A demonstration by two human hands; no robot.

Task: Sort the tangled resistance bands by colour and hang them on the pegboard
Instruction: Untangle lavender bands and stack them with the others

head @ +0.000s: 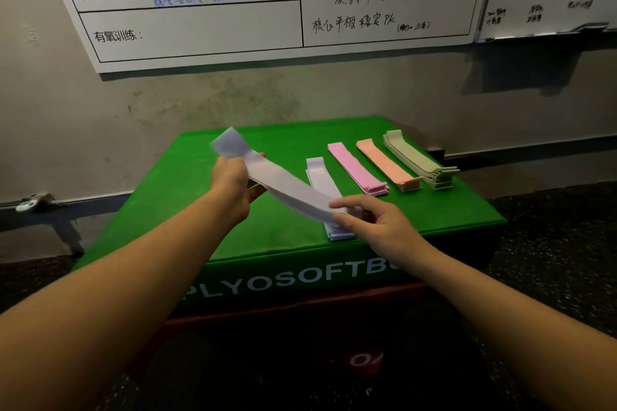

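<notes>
Green plyo box [187, 183] below wall whiteboard [207, 20], 4 band stacks [357, 170] atop, left hand [233, 183] and right hand [370, 220] pinching lilac band [287, 185]

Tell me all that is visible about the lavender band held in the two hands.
The lavender band is a flat, wide strip, matte and fabric-like, pale purple. It is held above the green box, slanting from upper left to lower right. The left hand grips it near its far end, which sticks up past the fist. The right hand pinches its near end, just over the lavender pile.
</notes>
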